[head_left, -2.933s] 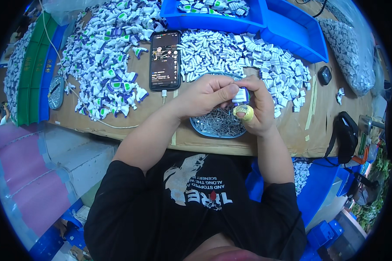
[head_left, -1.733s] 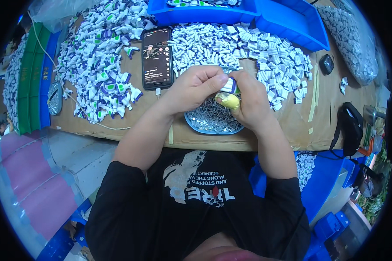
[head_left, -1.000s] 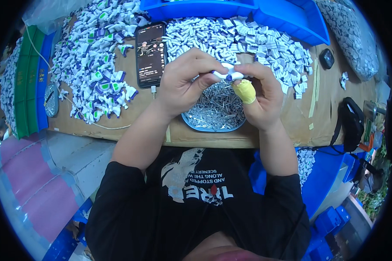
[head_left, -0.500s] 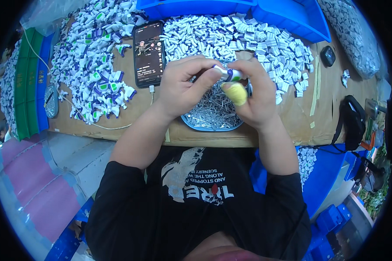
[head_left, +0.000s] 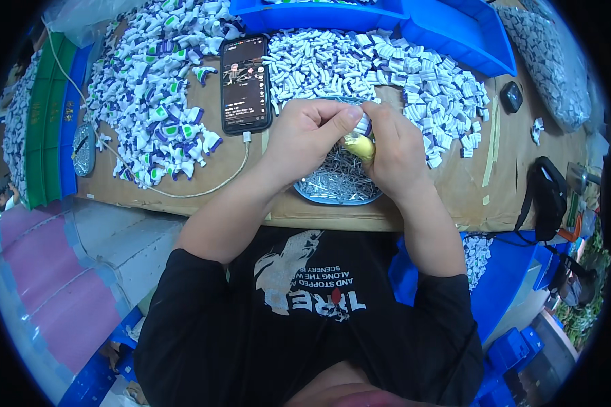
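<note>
My left hand (head_left: 304, 136) and my right hand (head_left: 399, 150) meet over a blue tray (head_left: 339, 201) full of small metal pins (head_left: 336, 178). Between the fingertips is a small white-and-purple plastic piece (head_left: 362, 126), mostly covered by them. My left thumb and forefinger pinch toward it, and the right forefinger curls over its other side. A yellow wrapping (head_left: 360, 147) covers the tip of my right thumb, which presses in from below.
Beyond the tray spreads a pile of white pieces (head_left: 319, 64); white, purple and green figure bodies (head_left: 159, 102) lie left. A plugged-in phone (head_left: 245, 85) stands between. Blue bins (head_left: 455, 30) line the back. A black case (head_left: 511, 97) and a dark pouch (head_left: 548, 197) are right.
My hands have drawn closer together around the plastic piece, whose green part is now hidden. The right thumb has tucked inward. The whole view has shifted slightly.
</note>
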`<action>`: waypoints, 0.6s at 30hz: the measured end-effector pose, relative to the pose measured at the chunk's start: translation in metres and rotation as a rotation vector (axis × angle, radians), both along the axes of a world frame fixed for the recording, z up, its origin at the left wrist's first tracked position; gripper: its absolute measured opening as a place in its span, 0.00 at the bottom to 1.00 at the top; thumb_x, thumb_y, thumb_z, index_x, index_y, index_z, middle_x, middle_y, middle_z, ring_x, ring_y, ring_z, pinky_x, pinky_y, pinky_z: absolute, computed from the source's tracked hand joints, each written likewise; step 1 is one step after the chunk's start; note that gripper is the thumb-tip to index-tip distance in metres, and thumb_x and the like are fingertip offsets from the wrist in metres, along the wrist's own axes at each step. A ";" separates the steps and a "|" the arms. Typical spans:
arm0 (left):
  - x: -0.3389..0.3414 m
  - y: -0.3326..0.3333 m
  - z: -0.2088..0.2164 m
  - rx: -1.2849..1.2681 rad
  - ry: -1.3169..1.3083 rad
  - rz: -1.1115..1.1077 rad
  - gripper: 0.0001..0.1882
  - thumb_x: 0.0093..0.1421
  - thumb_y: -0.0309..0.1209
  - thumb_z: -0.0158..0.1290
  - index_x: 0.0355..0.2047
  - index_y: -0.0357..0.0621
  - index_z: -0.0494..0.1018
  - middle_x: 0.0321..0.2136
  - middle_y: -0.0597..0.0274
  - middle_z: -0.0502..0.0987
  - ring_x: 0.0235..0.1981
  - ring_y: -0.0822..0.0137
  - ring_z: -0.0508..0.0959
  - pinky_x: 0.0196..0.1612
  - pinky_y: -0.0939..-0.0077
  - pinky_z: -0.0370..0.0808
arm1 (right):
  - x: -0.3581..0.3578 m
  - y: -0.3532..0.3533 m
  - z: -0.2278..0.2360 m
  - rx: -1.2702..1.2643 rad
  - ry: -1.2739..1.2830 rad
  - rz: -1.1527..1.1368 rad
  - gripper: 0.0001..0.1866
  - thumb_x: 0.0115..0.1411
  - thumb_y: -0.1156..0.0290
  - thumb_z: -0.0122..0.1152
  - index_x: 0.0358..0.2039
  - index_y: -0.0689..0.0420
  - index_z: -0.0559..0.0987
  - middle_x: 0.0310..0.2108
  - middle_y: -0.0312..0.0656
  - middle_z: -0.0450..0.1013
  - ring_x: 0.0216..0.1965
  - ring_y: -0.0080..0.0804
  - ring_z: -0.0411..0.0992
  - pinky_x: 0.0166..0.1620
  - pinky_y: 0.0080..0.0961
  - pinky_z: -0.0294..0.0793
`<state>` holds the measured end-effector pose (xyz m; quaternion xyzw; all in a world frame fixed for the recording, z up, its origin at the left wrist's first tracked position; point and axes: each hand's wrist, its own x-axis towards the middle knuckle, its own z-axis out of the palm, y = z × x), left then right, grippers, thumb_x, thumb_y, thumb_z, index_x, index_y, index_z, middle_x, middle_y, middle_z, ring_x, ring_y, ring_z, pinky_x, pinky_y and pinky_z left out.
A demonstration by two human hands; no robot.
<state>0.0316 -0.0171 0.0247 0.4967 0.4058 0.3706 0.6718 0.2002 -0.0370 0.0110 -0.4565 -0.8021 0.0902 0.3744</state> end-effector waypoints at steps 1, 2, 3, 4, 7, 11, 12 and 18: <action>-0.001 0.000 0.000 -0.007 0.015 -0.005 0.14 0.63 0.35 0.53 0.36 0.33 0.78 0.23 0.70 0.75 0.23 0.84 0.68 0.26 0.87 0.63 | 0.000 0.001 -0.001 -0.002 -0.008 0.011 0.22 0.46 0.76 0.65 0.44 0.61 0.71 0.27 0.45 0.69 0.25 0.44 0.70 0.28 0.34 0.68; -0.002 0.001 0.000 -0.014 0.031 -0.011 0.15 0.63 0.36 0.53 0.37 0.35 0.78 0.22 0.68 0.77 0.24 0.82 0.71 0.27 0.86 0.67 | 0.000 0.002 -0.001 -0.004 -0.015 0.021 0.22 0.47 0.76 0.65 0.44 0.62 0.71 0.27 0.45 0.70 0.25 0.44 0.70 0.28 0.34 0.69; -0.001 0.001 0.000 -0.010 0.028 -0.012 0.15 0.63 0.36 0.53 0.37 0.35 0.78 0.22 0.68 0.77 0.24 0.82 0.71 0.27 0.86 0.67 | 0.000 0.003 0.000 0.001 -0.018 0.020 0.22 0.47 0.76 0.65 0.44 0.62 0.71 0.27 0.45 0.70 0.25 0.44 0.70 0.28 0.34 0.69; 0.000 0.001 -0.001 -0.070 -0.069 0.002 0.14 0.63 0.36 0.52 0.36 0.35 0.78 0.21 0.69 0.76 0.23 0.83 0.70 0.26 0.87 0.65 | -0.002 0.005 0.000 0.011 0.009 0.039 0.21 0.49 0.75 0.64 0.44 0.62 0.71 0.28 0.46 0.70 0.25 0.45 0.70 0.29 0.34 0.69; -0.012 0.010 0.002 -0.177 -0.184 -0.054 0.13 0.64 0.35 0.51 0.31 0.38 0.76 0.19 0.71 0.73 0.21 0.83 0.68 0.24 0.89 0.63 | 0.002 0.010 0.001 0.052 0.030 0.089 0.23 0.56 0.64 0.62 0.48 0.65 0.70 0.36 0.49 0.71 0.31 0.43 0.70 0.33 0.32 0.70; -0.021 0.031 -0.006 -0.019 -0.403 0.017 0.22 0.65 0.43 0.48 0.47 0.35 0.71 0.36 0.56 0.77 0.34 0.72 0.76 0.34 0.83 0.70 | 0.012 0.004 0.007 0.184 0.263 -0.032 0.35 0.58 0.47 0.55 0.53 0.67 0.67 0.42 0.48 0.65 0.37 0.33 0.64 0.40 0.28 0.66; -0.021 0.035 0.001 0.043 -0.491 0.040 0.28 0.65 0.47 0.44 0.54 0.35 0.64 0.47 0.50 0.70 0.45 0.65 0.72 0.41 0.76 0.70 | 0.013 0.003 0.005 0.197 0.346 -0.073 0.35 0.58 0.48 0.54 0.53 0.67 0.66 0.41 0.48 0.65 0.36 0.33 0.63 0.41 0.28 0.66; -0.039 0.012 0.035 0.400 0.028 0.243 0.23 0.66 0.43 0.45 0.50 0.36 0.70 0.48 0.53 0.73 0.46 0.62 0.74 0.43 0.71 0.71 | 0.007 0.003 0.015 0.129 0.234 0.215 0.27 0.51 0.60 0.64 0.49 0.60 0.72 0.41 0.46 0.69 0.41 0.38 0.66 0.42 0.31 0.64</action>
